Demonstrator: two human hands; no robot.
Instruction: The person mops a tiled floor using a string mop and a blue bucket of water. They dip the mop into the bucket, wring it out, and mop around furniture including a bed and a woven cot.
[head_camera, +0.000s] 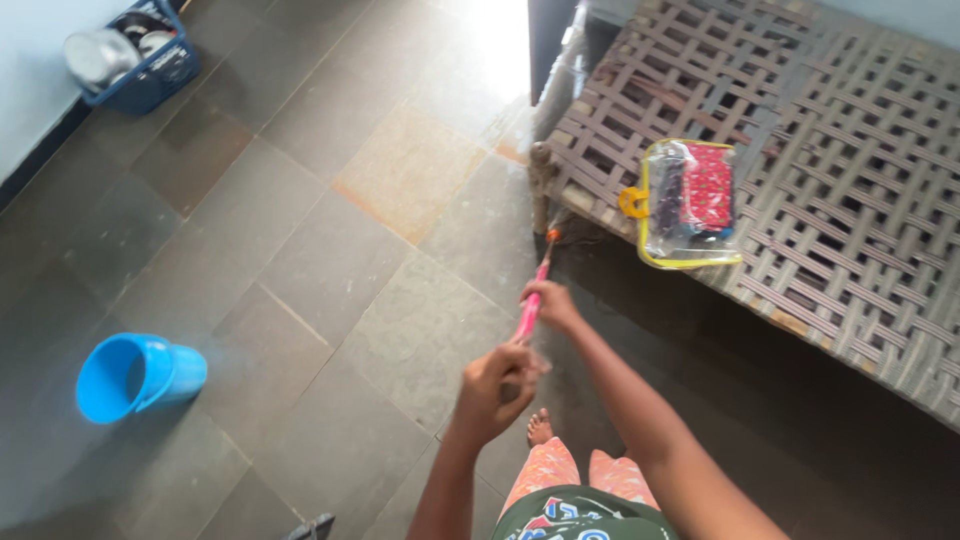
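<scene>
Fingers around pink stick

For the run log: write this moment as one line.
left hand: grips near end of thin pink stick handle | right hand: grips it further along | handle reaches under woven cot | round blue plastic bucket on stone floor

Both hands gripped a pink stick w/ orange tip: left hand nearer, right hand farther up. Far right, woven cot w/ clear pouch. Blue bucket near left; blue crate far left. Stone-tile floor.
</scene>
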